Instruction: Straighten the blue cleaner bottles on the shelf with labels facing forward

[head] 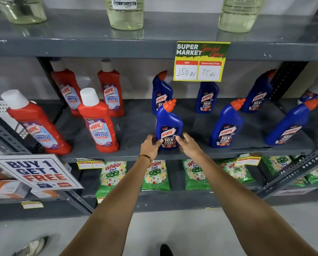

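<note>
Several blue Harpic cleaner bottles with orange caps stand on the grey middle shelf. The front left blue bottle stands upright near the shelf's front edge, label toward me. My left hand grips its base from the left and my right hand from the right. Two more front bottles stand to the right and far right, both with labels forward. In the back row stand three blue bottles; a price sign hides the middle one's top.
Red Harpic bathroom cleaner bottles stand on the left of the same shelf. A yellow price sign hangs from the shelf above. Green detergent packs fill the lower shelf. A "Buy 1 Get 1 Free" sign leans at the left.
</note>
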The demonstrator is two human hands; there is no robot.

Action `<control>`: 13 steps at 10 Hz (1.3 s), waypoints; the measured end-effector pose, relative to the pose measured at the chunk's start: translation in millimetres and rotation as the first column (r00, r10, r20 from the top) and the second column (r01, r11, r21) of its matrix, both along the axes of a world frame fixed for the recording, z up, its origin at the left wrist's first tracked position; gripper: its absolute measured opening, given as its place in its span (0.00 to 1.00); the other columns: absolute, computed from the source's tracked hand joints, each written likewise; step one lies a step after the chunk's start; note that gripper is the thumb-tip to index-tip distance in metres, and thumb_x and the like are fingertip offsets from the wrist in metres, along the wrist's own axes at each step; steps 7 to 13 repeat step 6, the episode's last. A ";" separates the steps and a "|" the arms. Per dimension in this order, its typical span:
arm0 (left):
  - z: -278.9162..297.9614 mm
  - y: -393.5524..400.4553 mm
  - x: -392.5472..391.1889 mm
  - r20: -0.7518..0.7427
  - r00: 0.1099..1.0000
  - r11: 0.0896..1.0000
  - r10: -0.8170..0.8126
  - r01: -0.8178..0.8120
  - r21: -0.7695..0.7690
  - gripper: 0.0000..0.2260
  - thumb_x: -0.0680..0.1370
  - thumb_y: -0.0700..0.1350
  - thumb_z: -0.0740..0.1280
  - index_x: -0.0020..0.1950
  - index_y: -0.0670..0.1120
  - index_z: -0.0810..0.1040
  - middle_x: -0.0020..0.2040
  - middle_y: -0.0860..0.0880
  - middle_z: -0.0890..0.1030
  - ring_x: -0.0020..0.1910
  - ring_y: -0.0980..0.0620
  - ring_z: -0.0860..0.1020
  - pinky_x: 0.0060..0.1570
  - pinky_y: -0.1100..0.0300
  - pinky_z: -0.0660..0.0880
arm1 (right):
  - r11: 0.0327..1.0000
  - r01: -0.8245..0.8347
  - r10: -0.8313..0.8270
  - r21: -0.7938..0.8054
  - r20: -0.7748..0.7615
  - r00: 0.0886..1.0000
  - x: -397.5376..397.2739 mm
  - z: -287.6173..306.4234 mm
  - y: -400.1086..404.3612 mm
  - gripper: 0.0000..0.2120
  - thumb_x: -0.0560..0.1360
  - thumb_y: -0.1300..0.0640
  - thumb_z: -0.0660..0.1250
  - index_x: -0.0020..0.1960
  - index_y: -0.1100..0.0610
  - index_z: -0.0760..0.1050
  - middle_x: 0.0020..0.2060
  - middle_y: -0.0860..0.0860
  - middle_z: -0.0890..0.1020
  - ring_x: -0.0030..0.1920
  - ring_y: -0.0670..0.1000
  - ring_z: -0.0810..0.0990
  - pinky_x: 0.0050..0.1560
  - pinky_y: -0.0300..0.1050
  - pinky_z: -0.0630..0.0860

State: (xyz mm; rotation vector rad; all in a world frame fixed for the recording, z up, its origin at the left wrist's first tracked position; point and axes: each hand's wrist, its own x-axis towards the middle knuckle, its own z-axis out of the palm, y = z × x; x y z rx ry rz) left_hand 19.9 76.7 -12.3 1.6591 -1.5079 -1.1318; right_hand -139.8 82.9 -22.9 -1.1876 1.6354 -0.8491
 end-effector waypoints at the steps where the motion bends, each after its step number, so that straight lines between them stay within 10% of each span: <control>1: -0.9 1.3 0.5 -0.005 1.000 1.000 0.002 -0.002 -0.002 0.18 0.77 0.48 0.64 0.62 0.39 0.70 0.61 0.39 0.77 0.59 0.42 0.76 0.57 0.51 0.73 | 1.000 -0.010 0.010 0.004 -0.003 1.000 -1.3 0.5 0.3 0.21 0.77 0.47 0.59 0.66 0.55 0.65 0.62 0.57 0.77 0.62 0.56 0.76 0.65 0.58 0.72; 13: 1.4 14.1 0.2 0.109 0.994 1.000 -0.017 0.019 -0.017 0.21 0.77 0.49 0.64 0.66 0.40 0.67 0.64 0.39 0.75 0.61 0.40 0.74 0.60 0.49 0.73 | 0.999 0.022 -0.028 -0.029 -0.243 0.970 1.6 1.5 16.6 0.28 0.76 0.46 0.61 0.71 0.59 0.61 0.67 0.59 0.73 0.66 0.57 0.73 0.60 0.50 0.72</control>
